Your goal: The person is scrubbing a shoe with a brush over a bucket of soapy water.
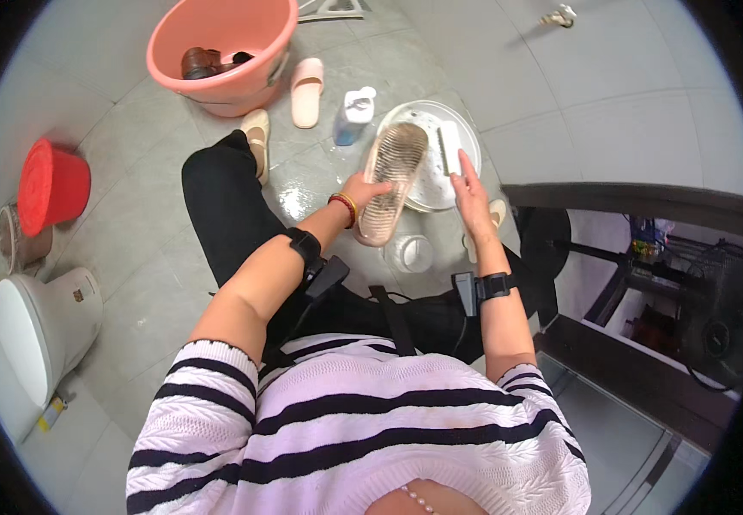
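My left hand (369, 192) grips a slipper (397, 158) along its edge, thumb lying over the ribbed sole, which carries dark grime. In my right hand (472, 199) is a white scrubbing brush (450, 148), its bristles turned toward the slipper but apart from it. Below both lies a round white basin (420, 116) with water and dark specks in it. Close to the basin stands a white-capped bottle with blue on its lower part (354, 116). A clear lidded jar (412, 253) sits on the wet floor nearer to me.
A pink slipper (307, 93) lies beside a large pink tub (223, 96) that holds brown shoes (201, 62). At left are a red bucket (56, 187) and a toilet (56, 328). A dark door frame (622, 199) and a fan (719, 322) are at right; a wall tap (559, 16) is above.
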Available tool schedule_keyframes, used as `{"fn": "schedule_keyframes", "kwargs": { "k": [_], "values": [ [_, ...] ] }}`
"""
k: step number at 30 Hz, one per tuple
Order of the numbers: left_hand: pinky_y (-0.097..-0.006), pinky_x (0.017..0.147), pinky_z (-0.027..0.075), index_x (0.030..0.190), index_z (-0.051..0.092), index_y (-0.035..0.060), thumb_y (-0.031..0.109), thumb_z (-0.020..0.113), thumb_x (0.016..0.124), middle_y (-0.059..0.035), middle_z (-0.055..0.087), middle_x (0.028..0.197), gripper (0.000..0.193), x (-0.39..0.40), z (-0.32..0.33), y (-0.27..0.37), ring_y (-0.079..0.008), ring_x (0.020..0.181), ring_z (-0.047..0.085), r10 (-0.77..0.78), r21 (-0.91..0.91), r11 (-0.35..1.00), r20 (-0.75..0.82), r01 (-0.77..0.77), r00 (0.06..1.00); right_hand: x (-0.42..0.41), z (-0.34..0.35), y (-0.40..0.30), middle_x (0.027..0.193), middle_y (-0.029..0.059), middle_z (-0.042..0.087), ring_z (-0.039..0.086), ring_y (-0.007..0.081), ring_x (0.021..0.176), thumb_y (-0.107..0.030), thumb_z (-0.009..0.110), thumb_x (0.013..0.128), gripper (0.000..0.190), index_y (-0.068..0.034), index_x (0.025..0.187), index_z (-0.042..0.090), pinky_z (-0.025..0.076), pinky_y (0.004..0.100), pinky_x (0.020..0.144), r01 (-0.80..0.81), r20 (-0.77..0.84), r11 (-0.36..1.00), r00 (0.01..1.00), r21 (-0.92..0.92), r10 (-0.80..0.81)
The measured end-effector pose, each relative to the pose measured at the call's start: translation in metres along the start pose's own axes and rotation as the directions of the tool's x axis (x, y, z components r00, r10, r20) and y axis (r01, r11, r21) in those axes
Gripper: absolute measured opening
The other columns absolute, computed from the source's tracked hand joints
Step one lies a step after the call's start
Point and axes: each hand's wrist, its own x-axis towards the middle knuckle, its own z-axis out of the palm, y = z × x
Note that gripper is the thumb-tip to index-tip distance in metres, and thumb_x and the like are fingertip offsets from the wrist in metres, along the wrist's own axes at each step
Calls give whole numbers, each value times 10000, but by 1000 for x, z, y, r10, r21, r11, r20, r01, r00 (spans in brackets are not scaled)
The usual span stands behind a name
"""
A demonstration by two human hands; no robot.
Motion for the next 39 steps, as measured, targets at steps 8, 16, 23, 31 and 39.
{"fn": "schedule_keyframes", "kwargs": {
  "k": [8,16,23,31,39],
  "values": [
    [-328,661,499,965,573,-47,74,657,707,-128,630,864,297,20,-1,-7,-204,747,613,-52,166,984,-95,67,994,-50,51,-6,846,165,510,555,349,757,-255,560,804,527,-348,1281,358,449,424,644,71,124,809,992,-583,2],
    [-336,676,486,1001,545,-47,136,679,685,-145,620,901,389,43,-17,-40,-217,759,609,6,423,899,-273,114,962,25,85,-3,860,191,518,575,365,700,-274,489,842,512,-358,1304,285,465,444,572,31,71,725,997,-688,25],
    [-353,683,491,987,542,-47,193,691,678,-183,618,889,418,42,-24,-43,-245,800,616,39,515,845,-320,139,947,-30,69,1,754,205,508,555,367,632,-245,524,828,529,-337,1305,314,441,452,532,160,183,716,982,-679,-47],
    [-330,743,472,1026,509,-65,237,723,649,-186,599,958,528,32,-14,-34,-256,847,602,56,588,757,-493,286,868,-5,76,7,746,221,532,563,373,676,-312,481,852,527,-350,1330,264,447,454,588,125,258,734,964,-668,71],
    [-377,789,453,1055,452,-73,294,741,594,-251,563,998,656,26,-6,-20,-340,936,564,61,527,832,-398,174,916,59,63,32,805,207,601,576,371,767,-277,469,845,505,-224,1320,306,446,463,675,-94,37,770,988,-631,151]
  ]
}}
